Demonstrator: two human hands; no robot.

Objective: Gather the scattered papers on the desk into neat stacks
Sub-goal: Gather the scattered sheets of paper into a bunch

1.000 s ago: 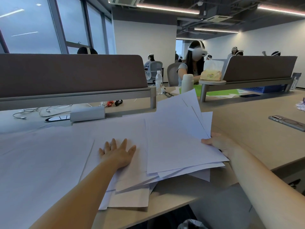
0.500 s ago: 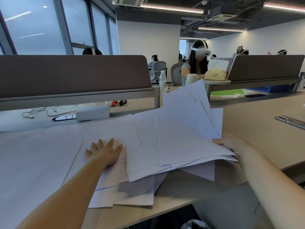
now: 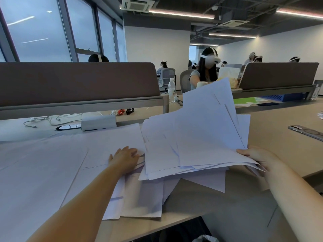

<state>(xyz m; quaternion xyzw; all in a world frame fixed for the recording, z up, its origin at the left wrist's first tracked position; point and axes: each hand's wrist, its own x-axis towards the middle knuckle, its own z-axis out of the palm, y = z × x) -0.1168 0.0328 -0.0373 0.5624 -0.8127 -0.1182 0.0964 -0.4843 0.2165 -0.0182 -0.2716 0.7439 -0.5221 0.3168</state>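
Left hand (image 3: 125,158): flat, palm down, fingers straight and close together, pressing on loose sheets (image 3: 52,165). Fingertips reach the left edge of the raised bundle; cannot tell whether they slip under it.

Right hand (image 3: 258,156): pinches the near right corner of a fanned sheaf (image 3: 201,137), thumb on top, fingers hidden beneath. Sheaf tilted, far edge lifted off the desk (image 3: 279,137), sheets splayed and uneven, corners pointing different ways.

Loose sheets: white, overlapping, covering the left and middle of the desk. Several lie under the sheaf and a few reach the near edge of the desk.

Right of the sheaf: phone (image 3: 305,131) lying flat on bare desktop, well apart from the papers.

Behind the papers: small white box (image 3: 98,122), grey cables (image 3: 52,119), brown partition (image 3: 78,82). Water bottle (image 3: 171,92) upright at the partition's end. Beyond, a seated person (image 3: 204,74) wearing a white headset; blue tray (image 3: 283,96) at far right.
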